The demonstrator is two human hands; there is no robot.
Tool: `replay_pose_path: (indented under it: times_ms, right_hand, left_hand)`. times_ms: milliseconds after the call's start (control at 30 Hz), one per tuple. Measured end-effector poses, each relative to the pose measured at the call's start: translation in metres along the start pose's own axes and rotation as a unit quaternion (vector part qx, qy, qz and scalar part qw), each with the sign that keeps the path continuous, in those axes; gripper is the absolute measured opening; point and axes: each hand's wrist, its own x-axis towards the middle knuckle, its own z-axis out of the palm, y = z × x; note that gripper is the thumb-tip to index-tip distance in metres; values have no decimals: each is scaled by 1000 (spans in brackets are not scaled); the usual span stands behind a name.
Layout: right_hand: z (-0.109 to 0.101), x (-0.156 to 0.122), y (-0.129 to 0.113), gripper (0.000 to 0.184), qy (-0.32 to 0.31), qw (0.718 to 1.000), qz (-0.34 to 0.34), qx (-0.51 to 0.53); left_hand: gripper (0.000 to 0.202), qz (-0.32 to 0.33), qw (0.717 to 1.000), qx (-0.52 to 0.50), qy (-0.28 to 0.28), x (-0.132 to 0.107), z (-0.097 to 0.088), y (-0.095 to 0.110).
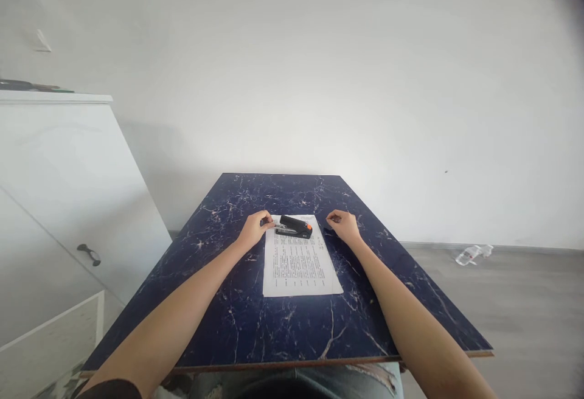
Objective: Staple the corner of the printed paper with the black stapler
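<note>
A printed white paper sheet (298,262) lies on a dark blue marble-patterned table (237,320). A black stapler (295,227) with an orange tip rests across the sheet's far end. My left hand (255,228) sits at the sheet's far left corner, its fingers curled against the stapler's left end. My right hand (344,225) rests on the table just right of the sheet's far right corner, fingers curled in a loose pinch; what is in them, if anything, is too small to make out.
A white cabinet (59,204) with a dark handle (90,254) stands at the left. A white wall lies behind the table. On the grey floor at the right lies a clear plastic bottle (472,254).
</note>
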Motion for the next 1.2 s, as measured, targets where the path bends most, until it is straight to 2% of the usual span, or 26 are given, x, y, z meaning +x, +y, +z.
replay_pose_path:
  times_ms: [733,900,1000,1067,1200]
  right_hand:
    - [1,-1,-2,15,-16,1000,-10,10]
    - [-1,-2,-4,14,-23,1000,-10,11]
    - [-3,-2,-9,15,-39,999,-16,16]
    - [-3,-3,-15,18,-61,998,-27,22]
    - [1,-9,-36,29,-144,987,-61,36]
  left_hand:
    - [15,-20,999,18,-38,0,-1,1]
    - [12,-15,998,32,-48,-3,-11,-4]
    - [14,-12,998,49,-34,-5,-21,-8]
    - [19,-41,998,41,-7,-7,-25,-7]
    - [18,-157,987,6,43,-13,-18,3]
